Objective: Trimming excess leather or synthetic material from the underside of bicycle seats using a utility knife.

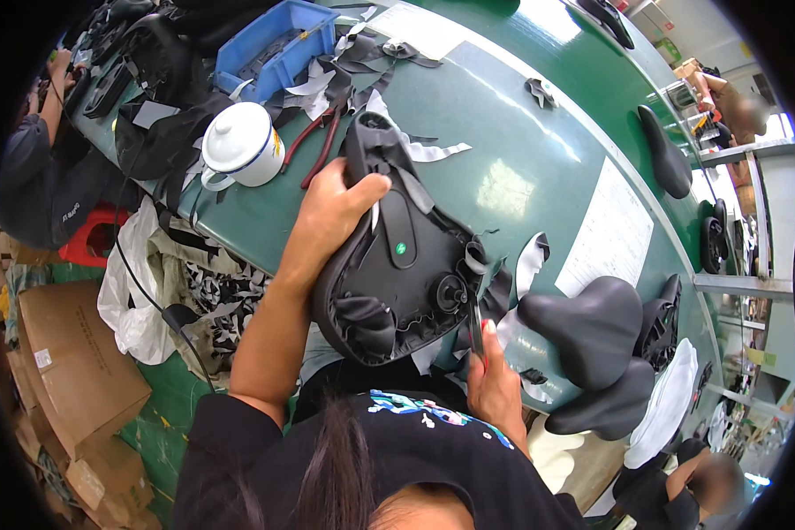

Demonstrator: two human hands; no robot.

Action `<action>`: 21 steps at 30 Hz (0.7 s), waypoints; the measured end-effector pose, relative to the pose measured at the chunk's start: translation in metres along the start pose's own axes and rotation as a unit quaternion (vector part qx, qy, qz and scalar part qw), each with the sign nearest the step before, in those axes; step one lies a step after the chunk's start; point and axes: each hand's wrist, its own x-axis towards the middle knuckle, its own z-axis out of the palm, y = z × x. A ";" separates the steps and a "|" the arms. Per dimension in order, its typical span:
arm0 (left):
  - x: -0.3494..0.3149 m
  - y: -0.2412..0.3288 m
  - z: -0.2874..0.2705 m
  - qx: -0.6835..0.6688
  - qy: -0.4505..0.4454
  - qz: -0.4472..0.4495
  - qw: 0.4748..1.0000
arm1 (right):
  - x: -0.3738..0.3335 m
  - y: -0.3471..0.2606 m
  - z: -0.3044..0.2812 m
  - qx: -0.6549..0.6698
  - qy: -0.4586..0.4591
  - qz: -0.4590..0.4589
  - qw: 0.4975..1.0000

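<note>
My left hand (331, 203) is closed around the narrow nose of a black bicycle saddle (349, 283), which is tilted with its underside facing up. A green round sticker sits on the saddle's central strip, and loose cover material folds over its rim. At the saddle's right edge, my right hand (496, 375) grips a slim tool with a red handle (478, 340). Its narrow dark end reaches up to the rim beside a round black fitting; its exact kind is unclear. Red-handled pliers (320, 146) lie on the table beyond my left hand.
A white lidded enamel mug (243, 146), a blue bin (278, 49) and black and grey scraps (327, 84) lie on the green table. Finished-looking saddles (587, 327) and paper sheets (605, 230) are at right. Cardboard boxes (75, 362) stand left; other people work nearby.
</note>
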 end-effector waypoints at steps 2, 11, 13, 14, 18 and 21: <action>-0.012 -0.007 -0.006 -0.034 0.002 0.002 0.999 | -0.004 -0.002 -0.006 0.020 -0.001 0.019 1.000; -0.038 -0.027 -0.004 -0.101 0.089 0.074 0.988 | 0.114 -0.007 -0.011 0.102 0.136 -0.065 0.983; -0.041 -0.059 -0.014 -0.083 0.187 0.085 0.975 | 0.117 -0.001 -0.029 0.360 0.103 0.115 0.920; -0.042 -0.075 -0.022 0.061 0.233 0.097 0.966 | 0.115 0.019 -0.030 0.442 0.128 0.106 0.882; -0.046 -0.013 0.001 0.371 0.147 0.309 0.863 | 0.103 -0.004 -0.039 0.391 0.156 0.127 0.898; -0.032 0.013 0.048 0.418 -0.099 0.440 0.789 | 0.098 -0.031 -0.032 0.302 0.069 0.026 0.950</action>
